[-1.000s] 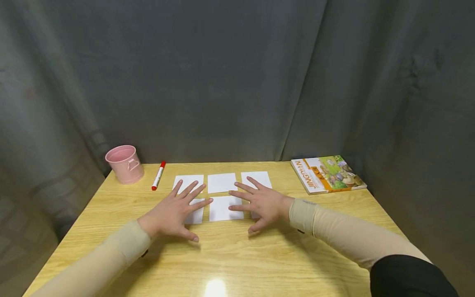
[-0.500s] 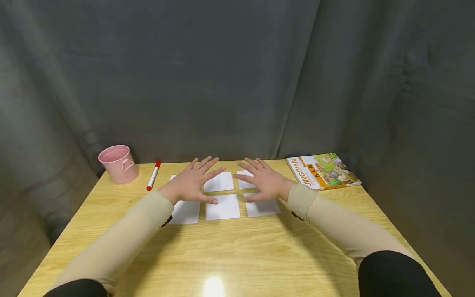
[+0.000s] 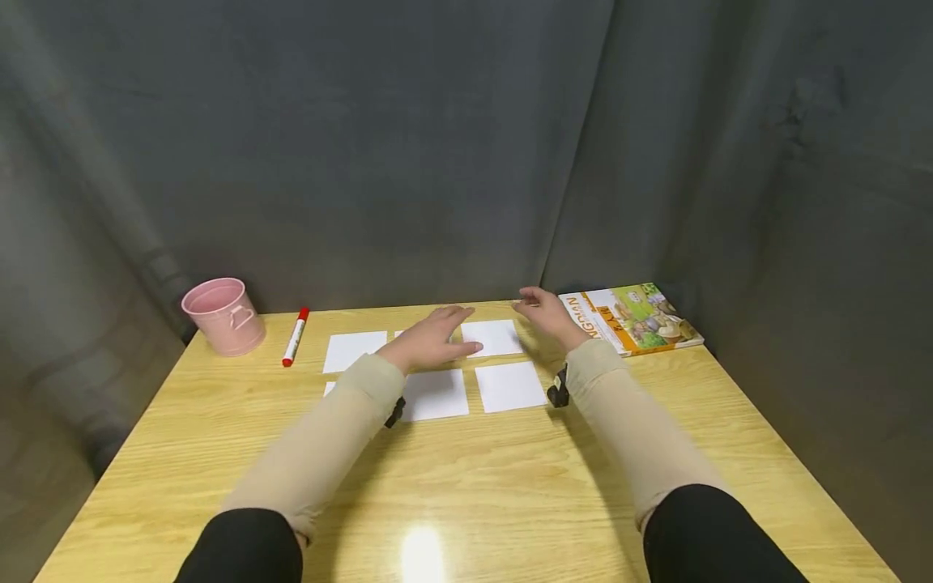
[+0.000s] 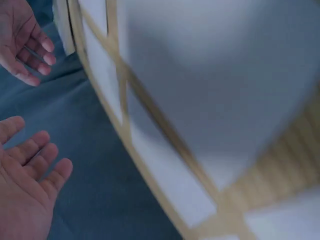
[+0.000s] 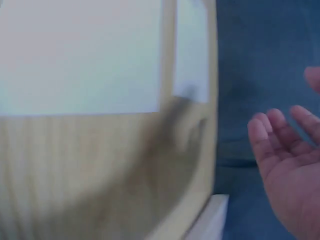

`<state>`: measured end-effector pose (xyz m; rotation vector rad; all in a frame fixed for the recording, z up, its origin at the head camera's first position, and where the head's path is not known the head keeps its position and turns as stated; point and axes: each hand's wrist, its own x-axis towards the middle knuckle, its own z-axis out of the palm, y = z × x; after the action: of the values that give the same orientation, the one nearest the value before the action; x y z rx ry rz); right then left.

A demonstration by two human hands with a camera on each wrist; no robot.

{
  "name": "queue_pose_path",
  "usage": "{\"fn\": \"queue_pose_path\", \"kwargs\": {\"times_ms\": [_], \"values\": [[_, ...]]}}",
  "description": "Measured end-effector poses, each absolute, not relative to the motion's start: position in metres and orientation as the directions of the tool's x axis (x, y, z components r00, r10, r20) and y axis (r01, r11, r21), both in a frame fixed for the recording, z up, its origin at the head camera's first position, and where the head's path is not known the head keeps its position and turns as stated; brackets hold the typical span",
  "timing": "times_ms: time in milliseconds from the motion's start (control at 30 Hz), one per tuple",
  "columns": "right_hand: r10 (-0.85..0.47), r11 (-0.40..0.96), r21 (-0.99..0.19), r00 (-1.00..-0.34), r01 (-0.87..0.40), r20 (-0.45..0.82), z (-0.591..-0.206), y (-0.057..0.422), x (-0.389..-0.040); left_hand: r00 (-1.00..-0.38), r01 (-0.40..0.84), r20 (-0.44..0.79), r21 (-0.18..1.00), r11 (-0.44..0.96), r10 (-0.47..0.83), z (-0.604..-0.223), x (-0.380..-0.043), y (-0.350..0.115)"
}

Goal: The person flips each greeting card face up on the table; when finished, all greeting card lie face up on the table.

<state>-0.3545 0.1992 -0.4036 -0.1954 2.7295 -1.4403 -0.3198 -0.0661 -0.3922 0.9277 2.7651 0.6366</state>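
White square cards lie on the wooden table in two rows of three. My left hand (image 3: 432, 337) hovers over the middle of the back row, fingers stretched to the right and nothing in its grasp. It hides most of the back middle card; my left forearm covers most of the front left card. Just right of the back right card (image 3: 492, 337), beside the book, is my right hand (image 3: 548, 316), fingers loosely bent and holding nothing. The front right card (image 3: 510, 387) shows whole. In the right wrist view the right palm (image 5: 295, 170) is bare, as is the left palm (image 4: 22, 187) in the left wrist view.
A pink bucket (image 3: 224, 317) stands at the back left, with a red-capped marker (image 3: 295, 338) lying beside it. A colourful book (image 3: 634, 317) lies at the back right. Dark grey curtains (image 3: 408, 154) hang right behind the table.
Both hands have moved away and to the right from over the cards. Their spread fingers have come closer together, and the right hand has reached the book's left side.
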Motion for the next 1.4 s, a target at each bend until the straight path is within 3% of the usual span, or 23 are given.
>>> {"fn": "queue_pose_path", "kwargs": {"times_ms": [167,267,467,633,800,1033,1133,1267,1400], "values": [[-0.109,0.506,-0.860,-0.985,0.058,-0.131,-0.420,0.204,-0.357,-0.785,0.531,-0.086,0.416,0.738,0.613,-0.408,-0.323,-0.042],[-0.109,0.545,-0.834,-0.979,0.084,-0.170,-0.423,0.204,-0.356,-0.784,0.530,-0.125,0.377,0.760,0.608,-0.418,-0.323,-0.030],[-0.056,0.569,-0.809,-0.974,0.148,-0.218,-0.420,0.196,-0.355,-0.766,0.549,-0.259,0.210,0.809,0.588,-0.431,-0.319,-0.012],[0.000,0.519,-0.831,-0.972,0.201,-0.235,-0.417,0.190,-0.355,-0.792,0.524,-0.269,0.160,0.836,0.548,-0.430,-0.319,-0.003],[0.027,0.379,-0.887,-0.961,0.265,-0.275,-0.423,0.195,-0.360,-0.794,0.508,-0.284,0.175,0.843,0.537,-0.425,-0.317,0.000],[-0.020,0.333,-0.896,-0.948,0.293,-0.317,-0.432,0.198,-0.362,-0.789,0.469,-0.276,0.308,0.828,0.550,-0.425,-0.319,-0.008],[-0.066,0.277,-0.917,-0.947,0.286,-0.315,-0.436,0.203,-0.361,-0.837,0.412,-0.191,0.398,0.820,0.513,-0.422,-0.322,-0.015],[-0.136,0.166,-0.956,-0.954,0.243,-0.266,-0.436,0.214,-0.360,-0.923,0.207,-0.111,0.665,0.718,0.369,-0.418,-0.328,-0.024],[-0.188,0.120,-0.972,-0.957,0.203,-0.223,-0.432,0.221,-0.357,-0.934,-0.057,-0.207,0.891,0.451,0.290,-0.417,-0.332,-0.030]]}}
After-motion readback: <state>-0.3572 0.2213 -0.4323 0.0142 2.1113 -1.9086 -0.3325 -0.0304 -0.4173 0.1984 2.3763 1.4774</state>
